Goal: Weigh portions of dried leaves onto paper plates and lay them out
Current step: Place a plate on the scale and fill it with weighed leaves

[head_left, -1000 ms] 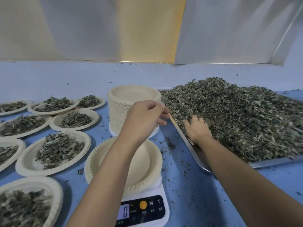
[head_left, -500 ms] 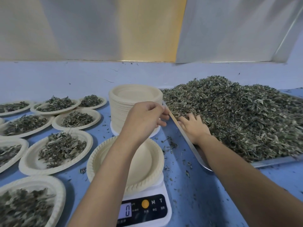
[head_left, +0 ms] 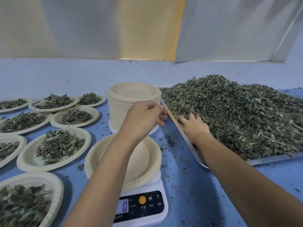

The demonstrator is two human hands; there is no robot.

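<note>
Shifted deeper into the dried leaves [head_left: 237, 115] on the tray [head_left: 270, 158] at the worktop's [head_left: 213, 194] right edge, right hand [head_left: 194, 126] splayed, left hand [head_left: 142, 119] curled by the plate stack [head_left: 121, 110], grip indeterminate; sprinkle small handfuls onto the empty plate [head_left: 105, 154] on the scale [head_left: 157, 215].

Empty plate [head_left: 147, 154] on scale [head_left: 157, 208], plate stack [head_left: 121, 108] behind, filled plates [head_left: 24, 161] left (leaf tray [head_left: 270, 159] right).

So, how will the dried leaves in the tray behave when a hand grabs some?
The dried leaves look loose and flaky, so probably light. Bits already lie scattered on the table, so a handful likely sheds. Thin curled pieces may crumble.
</note>
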